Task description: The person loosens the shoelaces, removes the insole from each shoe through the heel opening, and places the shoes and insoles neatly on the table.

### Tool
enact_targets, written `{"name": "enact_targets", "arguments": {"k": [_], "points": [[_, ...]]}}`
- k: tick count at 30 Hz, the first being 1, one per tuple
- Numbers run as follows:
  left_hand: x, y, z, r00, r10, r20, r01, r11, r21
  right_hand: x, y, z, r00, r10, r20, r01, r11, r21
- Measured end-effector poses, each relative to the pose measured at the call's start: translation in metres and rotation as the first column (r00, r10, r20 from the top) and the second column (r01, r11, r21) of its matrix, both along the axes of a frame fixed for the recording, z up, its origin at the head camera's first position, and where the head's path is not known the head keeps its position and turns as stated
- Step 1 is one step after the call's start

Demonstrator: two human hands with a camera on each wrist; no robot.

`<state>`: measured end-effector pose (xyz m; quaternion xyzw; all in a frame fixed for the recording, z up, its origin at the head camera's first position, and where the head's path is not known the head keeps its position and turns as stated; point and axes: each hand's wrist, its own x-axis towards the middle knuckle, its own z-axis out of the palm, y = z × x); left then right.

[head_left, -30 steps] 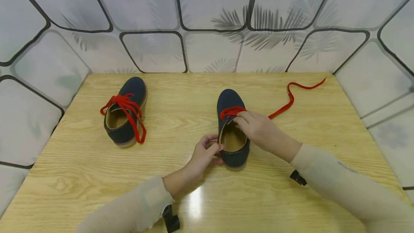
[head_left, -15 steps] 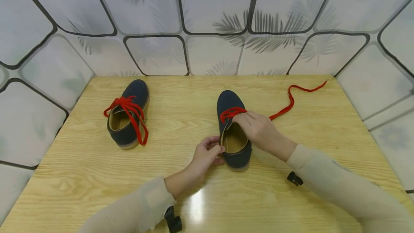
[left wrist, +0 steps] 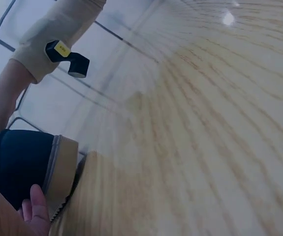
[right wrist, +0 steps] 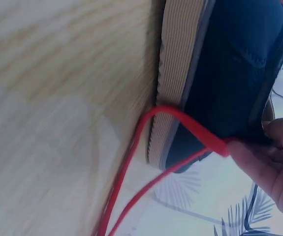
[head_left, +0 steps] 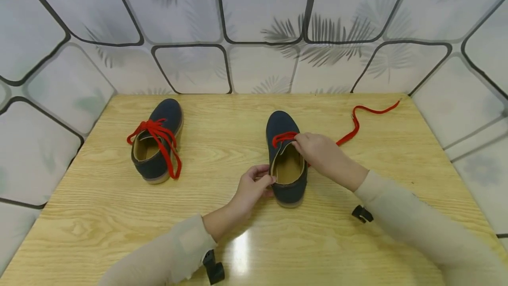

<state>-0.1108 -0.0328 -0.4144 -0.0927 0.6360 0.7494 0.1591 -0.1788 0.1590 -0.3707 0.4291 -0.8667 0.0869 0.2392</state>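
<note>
A navy shoe (head_left: 281, 122) with red lacing stands upright on the wooden table, toe pointing away. My left hand (head_left: 250, 191) grips its left side near the heel, thumb at the opening's rim and other fingers along the outside. My right hand (head_left: 323, 156) pinches the right edge of the opening at the eyelets. In the right wrist view, a fingertip touches the red shoelace (right wrist: 188, 123) where it leaves the shoe; two strands trail down to the table. The right fingertips are partly hidden in the head view. In the left wrist view, the heel (left wrist: 25, 160) sits by my left fingers.
Another navy shoe (head_left: 168, 111), its red laces tied in a bow, stands at the table's left. A loose length of red lace (head_left: 354, 122) runs toward the far right corner. Patterned panels (head_left: 259, 67) border the back and sides of the table (head_left: 222, 144).
My right hand has shifted slightly right, from over the tongue to the right edge of the opening. The left hand keeps its grip. The head view has tilted slightly.
</note>
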Motion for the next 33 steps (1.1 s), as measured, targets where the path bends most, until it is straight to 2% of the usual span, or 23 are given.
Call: {"name": "enact_targets", "arguments": {"k": [4,6,8,11,12,13,15,18,20,23,26,28,32,33], "points": [[-0.003,-0.003,0.003,1.0,-0.022,0.0,0.022,1.0,-0.005,-0.001,0.001,0.008,0.994,-0.025,0.105,0.018,0.998,0.063],[-0.005,-0.005,0.004,1.0,-0.031,0.001,0.031,0.999,-0.01,-0.001,0.0,0.014,0.975,-0.072,0.209,0.051,0.994,0.101],[-0.006,-0.005,0.005,0.999,-0.036,0.004,0.036,0.999,-0.01,-0.001,-0.003,0.021,0.925,-0.147,0.351,0.099,0.984,0.149],[-0.007,-0.006,0.007,0.999,-0.041,0.003,0.041,0.999,-0.005,-0.003,-0.006,0.03,0.811,-0.254,0.528,0.163,0.963,0.213],[-0.007,-0.006,0.007,0.999,-0.041,0.002,0.041,0.999,-0.006,-0.004,-0.007,0.033,0.78,-0.275,0.562,0.175,0.958,0.226],[-0.006,-0.006,0.007,0.999,-0.041,0.002,0.041,0.999,-0.007,-0.004,-0.007,0.033,0.771,-0.277,0.574,0.171,0.958,0.232],[-0.006,-0.006,0.007,0.999,-0.037,0.001,0.037,0.999,-0.011,-0.004,-0.007,0.033,0.783,-0.257,0.566,0.153,0.962,0.226],[-0.005,-0.007,0.006,0.999,-0.032,0.0,0.032,0.999,-0.026,-0.003,-0.004,0.029,0.827,-0.202,0.525,0.127,0.976,0.176],[-0.004,-0.007,0.005,0.999,-0.028,-0.034,0.026,0.998,-0.053,-0.003,-0.002,0.026,0.845,-0.175,0.506,0.118,0.983,0.143],[-0.002,-0.008,0.004,0.99,-0.037,-0.135,0.019,0.991,-0.135,-0.003,0.001,0.022,0.853,-0.147,0.5,0.109,0.989,0.103],[-0.001,-0.01,0.003,0.967,-0.059,-0.247,0.004,0.976,-0.218,-0.005,0.003,0.02,0.86,-0.117,0.497,0.091,0.993,0.076],[-0.002,-0.011,0.004,0.957,-0.07,-0.283,0.001,0.971,-0.238,-0.006,0.004,0.02,0.867,-0.095,0.49,0.074,0.995,0.062],[-0.004,-0.013,0.007,0.947,-0.095,-0.306,0.02,0.971,-0.239,-0.008,0.003,0.02,0.876,-0.063,0.479,0.045,0.998,0.051],[-0.004,-0.014,0.008,0.941,-0.107,-0.321,0.025,0.968,-0.249,-0.009,0.003,0.02,0.876,-0.059,0.479,0.04,0.998,0.051]]}}
